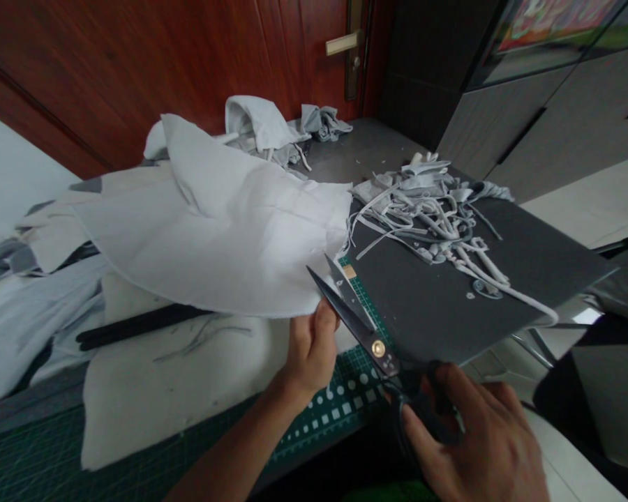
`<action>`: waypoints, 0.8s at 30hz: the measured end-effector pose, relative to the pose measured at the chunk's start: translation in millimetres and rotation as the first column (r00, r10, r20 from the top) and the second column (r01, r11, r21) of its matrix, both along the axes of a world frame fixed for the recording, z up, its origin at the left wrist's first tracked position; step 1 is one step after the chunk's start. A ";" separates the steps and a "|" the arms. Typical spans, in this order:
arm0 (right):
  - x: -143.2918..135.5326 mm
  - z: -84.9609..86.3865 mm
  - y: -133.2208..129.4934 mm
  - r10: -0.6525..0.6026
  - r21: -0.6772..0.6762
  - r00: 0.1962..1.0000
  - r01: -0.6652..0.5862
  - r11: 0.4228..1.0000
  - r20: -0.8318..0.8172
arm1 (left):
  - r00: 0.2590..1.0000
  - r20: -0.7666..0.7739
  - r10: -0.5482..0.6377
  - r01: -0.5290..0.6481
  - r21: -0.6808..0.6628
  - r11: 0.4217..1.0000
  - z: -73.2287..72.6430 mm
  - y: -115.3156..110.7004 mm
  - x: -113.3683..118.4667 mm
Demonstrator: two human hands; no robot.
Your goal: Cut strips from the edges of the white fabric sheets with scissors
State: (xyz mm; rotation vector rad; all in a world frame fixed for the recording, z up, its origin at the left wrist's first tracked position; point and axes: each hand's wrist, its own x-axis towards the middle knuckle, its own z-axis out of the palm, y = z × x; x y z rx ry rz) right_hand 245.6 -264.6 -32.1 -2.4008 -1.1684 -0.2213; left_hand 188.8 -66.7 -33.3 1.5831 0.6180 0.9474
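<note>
My left hand (312, 348) pinches the near edge of a large white piece of fabric (230, 230), close to its right corner. The cloth stands out over the table, its right edge ragged with loose threads. In my right hand (476, 432) are large black scissors (377, 348) with a brass pivot; my fingers are through the handles. The blades are slightly apart, and their tips lie by the fabric's right edge, just above my left fingers. Whether the blades touch the cloth I cannot tell.
A heap of grey and white fabric strips (434, 209) lies on the dark tabletop (408, 307). Green cutting mats (31, 453) run along the front. More folded cloth (262, 122) is piled behind, before a red wooden door (162, 63). A cream fabric piece (188, 390) lies nearer me.
</note>
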 end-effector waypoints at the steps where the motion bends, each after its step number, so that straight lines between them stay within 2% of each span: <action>1: 0.3 -0.4 -0.3 -0.001 0.000 1.000 0.001 1.000 0.004 | 1.000 -0.002 -0.007 0.007 0.002 1.000 -0.1 -0.2 -0.2; 12: 8.2 -0.1 -2.5 0.103 -0.038 0.995 -0.103 0.994 0.010 | 0.999 -0.023 -0.024 0.023 -0.040 0.999 5.0 -1.8 1.8; 18: 9.8 8.7 -1.5 0.159 -0.090 0.987 -0.158 0.983 0.006 | 0.993 -0.022 -0.114 0.111 -0.104 0.988 -0.1 0.9 1.1; 24: 9.9 11.2 -1.9 0.190 -0.099 0.980 -0.184 0.978 0.055 | 0.997 -0.021 -0.080 0.078 -0.065 0.995 -3.6 4.3 0.3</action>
